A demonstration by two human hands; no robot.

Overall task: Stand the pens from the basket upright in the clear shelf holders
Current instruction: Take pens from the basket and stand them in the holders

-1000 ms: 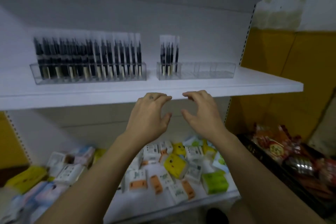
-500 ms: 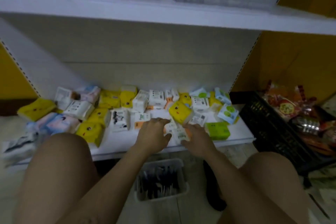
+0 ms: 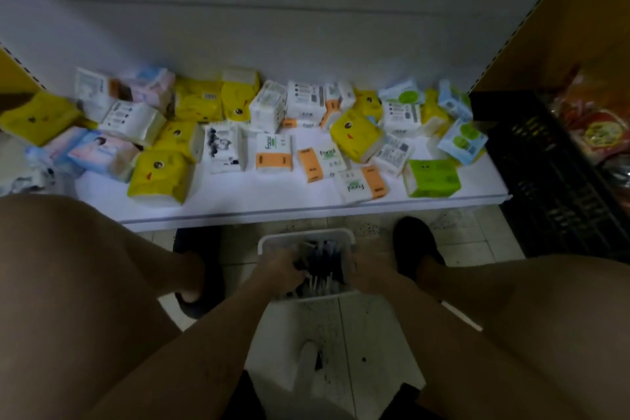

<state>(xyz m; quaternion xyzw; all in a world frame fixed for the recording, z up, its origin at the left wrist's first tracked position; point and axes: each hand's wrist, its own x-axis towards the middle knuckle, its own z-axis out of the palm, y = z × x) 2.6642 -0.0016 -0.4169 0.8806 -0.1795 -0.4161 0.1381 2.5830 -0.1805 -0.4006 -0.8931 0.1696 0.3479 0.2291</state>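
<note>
I have both hands down in the basket (image 3: 304, 236), at lower centre of the frame. My left hand (image 3: 278, 271) has its fingers curled into the dark pens (image 3: 322, 261) lying there, gripping a bunch as far as this dim view shows. I cannot tell whether my right hand (image 3: 370, 269) holds pens or the basket wall. I should gather a small bundle, tips all one way, before lifting towards the holders, which are out of frame.
</note>
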